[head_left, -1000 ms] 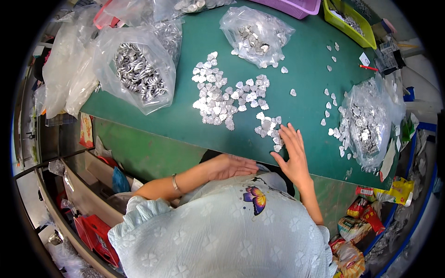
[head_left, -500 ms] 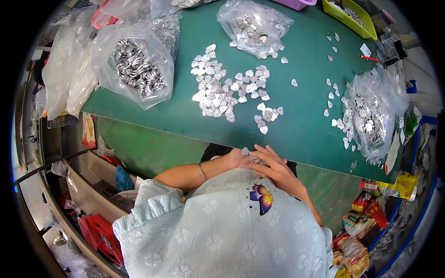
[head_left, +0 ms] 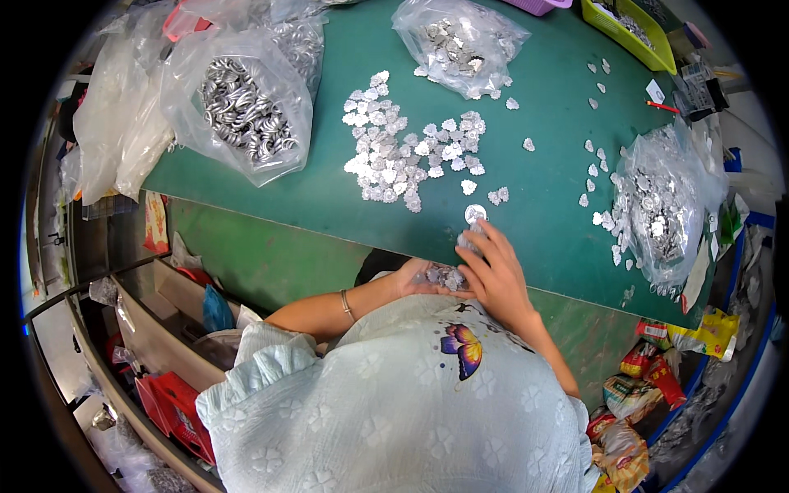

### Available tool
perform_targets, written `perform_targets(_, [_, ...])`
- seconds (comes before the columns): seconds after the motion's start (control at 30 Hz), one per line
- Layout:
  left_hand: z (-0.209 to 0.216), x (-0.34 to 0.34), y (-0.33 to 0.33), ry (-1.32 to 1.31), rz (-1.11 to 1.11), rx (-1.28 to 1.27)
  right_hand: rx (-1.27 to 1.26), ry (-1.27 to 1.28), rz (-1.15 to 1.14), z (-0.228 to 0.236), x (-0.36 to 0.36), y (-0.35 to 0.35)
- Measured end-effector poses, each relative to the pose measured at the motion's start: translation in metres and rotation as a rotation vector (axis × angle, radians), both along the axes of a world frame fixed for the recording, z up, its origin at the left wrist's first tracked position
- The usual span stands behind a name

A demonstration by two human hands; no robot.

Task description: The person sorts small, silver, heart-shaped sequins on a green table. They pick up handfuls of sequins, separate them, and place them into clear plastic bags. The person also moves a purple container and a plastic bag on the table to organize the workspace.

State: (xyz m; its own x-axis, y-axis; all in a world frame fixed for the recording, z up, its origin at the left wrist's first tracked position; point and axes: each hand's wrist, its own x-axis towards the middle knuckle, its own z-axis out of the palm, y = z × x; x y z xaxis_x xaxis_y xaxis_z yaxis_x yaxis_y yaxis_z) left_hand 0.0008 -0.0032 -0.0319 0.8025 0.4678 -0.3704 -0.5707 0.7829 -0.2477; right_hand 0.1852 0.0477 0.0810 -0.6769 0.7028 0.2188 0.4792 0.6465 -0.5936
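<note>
At the table's near edge, my left hand (head_left: 411,279) lies palm up, closed around silver scalloped pieces (head_left: 448,278) in what looks like clear plastic. My right hand (head_left: 503,279) reaches over the edge with bent fingers, its fingertips on more scalloped pieces (head_left: 470,240). Just beyond those fingertips lies a round silver piece (head_left: 475,213). A larger spread of flat leaf-shaped silver pieces (head_left: 382,156) covers the table's middle. Behind it sits an open clear bag (head_left: 468,45) with similar pieces.
On the left of the green table (head_left: 271,205) stands a clear bag of silver rings (head_left: 246,115). Another bag of pieces (head_left: 657,205) slumps at the right, beside loose ones. A yellow-green basket (head_left: 629,37) is at the far right. Below left is an open drawer (head_left: 164,329).
My right hand has moved away from my left and forward onto the table. Some pieces from the nearest cluster are now under its fingers. The pieces in my left hand have come into view.
</note>
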Motion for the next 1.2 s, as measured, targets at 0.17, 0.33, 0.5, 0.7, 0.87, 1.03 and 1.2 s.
perform_targets(0.17, [0.012, 0.008, -0.003, -0.085, 0.100, -0.007, -0.044, 0.117, 0.166, 0.000, 0.011, -0.021])
perform_targets(0.33, [0.038, 0.010, 0.006, 0.039, 0.052, -0.088, -0.012, 0.256, 0.060, -0.003, 0.007, -0.012])
perform_targets(0.5, [0.043, 0.014, 0.018, 0.256, -0.068, 0.038, 0.108, -0.058, -0.189, 0.004, -0.016, 0.021])
perform_targets(0.7, [0.032, -0.001, 0.010, 0.594, -0.177, 0.065, 0.137, 0.143, -0.180, -0.007, -0.012, 0.022])
perform_targets(0.87, [0.038, -0.020, 0.007, 0.624, -0.173, 0.053, 0.193, 0.235, -0.209, -0.008, -0.007, 0.025])
perform_targets(1.03, [0.044, -0.027, 0.004, 0.567, -0.107, -0.003, -0.204, 0.449, -0.466, 0.001, -0.006, 0.038])
perform_targets(1.2, [0.037, -0.048, -0.002, 0.586, -0.159, 0.016, -1.140, 0.775, -0.425, 0.009, 0.002, 0.050])
